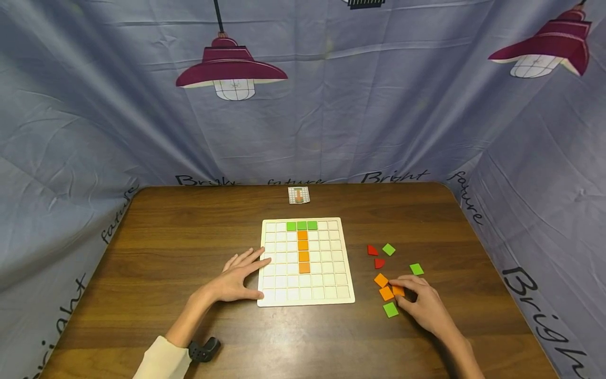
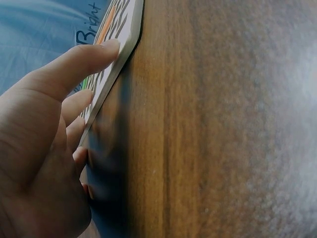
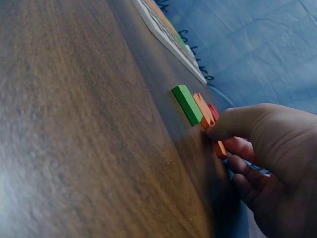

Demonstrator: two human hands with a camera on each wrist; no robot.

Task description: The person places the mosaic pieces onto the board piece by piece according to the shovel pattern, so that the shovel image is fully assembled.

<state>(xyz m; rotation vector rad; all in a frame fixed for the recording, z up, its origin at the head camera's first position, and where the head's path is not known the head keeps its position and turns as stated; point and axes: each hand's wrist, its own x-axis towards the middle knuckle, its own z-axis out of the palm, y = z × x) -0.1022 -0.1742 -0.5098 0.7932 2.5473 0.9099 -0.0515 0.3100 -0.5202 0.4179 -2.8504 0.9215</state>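
Observation:
A white gridded board (image 1: 282, 284) lies on the table with a row of green tiles (image 1: 302, 226) and, below its middle, a column of orange tiles (image 1: 303, 256). My left hand (image 1: 236, 279) rests at the board's left edge, fingers spread and fairly straight, thumb on the rim near the lower corner. To the right of the board, my right hand (image 1: 423, 305) pinches an orange square tile (image 3: 220, 149) between thumb and fingers, low over the table. Two loose orange tiles (image 1: 386, 293) lie beside its fingertips, and a green tile (image 3: 187, 105) is just nearer me.
Two red rounded pieces (image 1: 372, 250) and two more green tiles (image 1: 416, 269) lie beyond my right hand. A small pattern card (image 1: 299, 195) is at the table's back edge. Printed curtains (image 1: 307, 121) enclose the wooden table (image 1: 199, 210) at the back and sides.

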